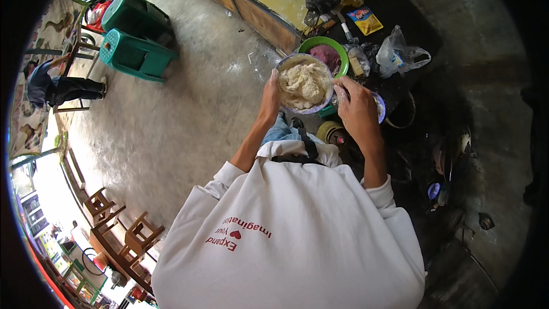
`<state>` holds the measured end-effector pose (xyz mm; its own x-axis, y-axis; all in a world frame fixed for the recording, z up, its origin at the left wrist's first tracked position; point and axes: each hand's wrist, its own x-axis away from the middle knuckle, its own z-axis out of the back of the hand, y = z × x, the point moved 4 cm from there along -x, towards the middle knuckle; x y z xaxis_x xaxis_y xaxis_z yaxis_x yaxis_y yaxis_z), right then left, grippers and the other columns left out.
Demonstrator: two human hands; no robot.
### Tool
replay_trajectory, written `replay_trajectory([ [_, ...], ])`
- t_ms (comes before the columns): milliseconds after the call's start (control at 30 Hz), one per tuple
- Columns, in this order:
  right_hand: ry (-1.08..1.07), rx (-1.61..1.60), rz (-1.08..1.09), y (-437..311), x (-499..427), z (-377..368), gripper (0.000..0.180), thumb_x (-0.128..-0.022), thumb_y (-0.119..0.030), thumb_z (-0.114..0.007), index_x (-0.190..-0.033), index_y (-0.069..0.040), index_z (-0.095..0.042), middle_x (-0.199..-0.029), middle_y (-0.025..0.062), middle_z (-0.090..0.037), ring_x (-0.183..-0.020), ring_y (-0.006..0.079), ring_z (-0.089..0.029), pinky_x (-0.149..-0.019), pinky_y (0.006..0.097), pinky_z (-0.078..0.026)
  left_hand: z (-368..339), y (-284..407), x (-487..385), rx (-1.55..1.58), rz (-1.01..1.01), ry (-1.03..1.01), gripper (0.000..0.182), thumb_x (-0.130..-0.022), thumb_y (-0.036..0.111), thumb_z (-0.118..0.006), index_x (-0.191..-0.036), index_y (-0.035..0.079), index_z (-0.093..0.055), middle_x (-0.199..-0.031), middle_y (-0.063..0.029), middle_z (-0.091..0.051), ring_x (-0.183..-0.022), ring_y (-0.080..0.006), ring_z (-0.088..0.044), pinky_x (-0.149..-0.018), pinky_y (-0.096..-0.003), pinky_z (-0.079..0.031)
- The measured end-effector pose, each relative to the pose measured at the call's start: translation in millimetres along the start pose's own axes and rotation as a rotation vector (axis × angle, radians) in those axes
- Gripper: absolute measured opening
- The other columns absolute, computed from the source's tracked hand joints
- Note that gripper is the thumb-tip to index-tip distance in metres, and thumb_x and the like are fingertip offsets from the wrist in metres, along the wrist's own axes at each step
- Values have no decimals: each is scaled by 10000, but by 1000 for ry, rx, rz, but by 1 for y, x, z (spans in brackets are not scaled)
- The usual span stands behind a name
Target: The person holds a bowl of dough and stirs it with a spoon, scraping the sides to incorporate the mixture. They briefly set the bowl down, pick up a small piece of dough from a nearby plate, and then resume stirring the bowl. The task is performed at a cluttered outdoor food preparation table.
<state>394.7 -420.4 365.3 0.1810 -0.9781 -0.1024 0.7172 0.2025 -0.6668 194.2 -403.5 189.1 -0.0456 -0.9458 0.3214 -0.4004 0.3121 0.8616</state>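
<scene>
A bowl with a pale purple rim point(301, 112) is held up in front of my body, filled with lumpy off-white dough point(305, 83). My left hand point(271, 96) grips its left side, thumb at the rim. On the opposite side, my right hand point(355, 99) has bent fingers touching or very near the rim. I cannot tell whether those fingers pinch the rim or something thin. Flour-like white residue marks the fingers. Just beyond the bowl, a green basin point(344, 57) contains a purple mass point(326, 56), partly covered by the bowl.
Plastic bags point(396, 53), a yellow-blue packet point(365, 20) and a knife point(345, 28) lie on the dark work surface. A second purple-rimmed bowl point(381, 107) is partly behind my right hand. Green stools point(133, 56) stand left on the concrete floor, with a person point(55, 81) beyond.
</scene>
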Motion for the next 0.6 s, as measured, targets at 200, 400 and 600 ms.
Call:
replay_trajectory([
  [200, -176, -206, 47, 19, -19, -36, 182, -982, -67, -619, -1085, 64, -691, -933, 216, -723, -857, 281, -715, -797, 382, -529, 6, 23, -5, -129, 95, -132, 683, -1123, 528, -299, -1403, -37, -562, -1346, -148, -640, -1201, -204, -612, -1090, -354, -457],
  [400, -152, -191, -67, -16, -10, -22, 163, -968, -50, -647, -1085, 47, -708, -982, 199, -724, -893, 301, -722, -803, 395, -542, 14, 42, -14, 35, 198, -98, 639, -1117, 510, -333, -1464, 2, -504, -1393, -160, -635, -1207, -250, -666, -1048, -371, -532],
  [600, -118, 17, 103, -52, -22, -50, 137, -957, -53, -652, -1060, 13, -713, -973, 188, -704, -914, 414, -679, -781, 452, -537, 24, 51, -20, 77, 202, -28, 653, -1119, 530, -301, -1434, 9, -537, -1334, -150, -668, -1116, -230, -706, -961, -367, -581],
])
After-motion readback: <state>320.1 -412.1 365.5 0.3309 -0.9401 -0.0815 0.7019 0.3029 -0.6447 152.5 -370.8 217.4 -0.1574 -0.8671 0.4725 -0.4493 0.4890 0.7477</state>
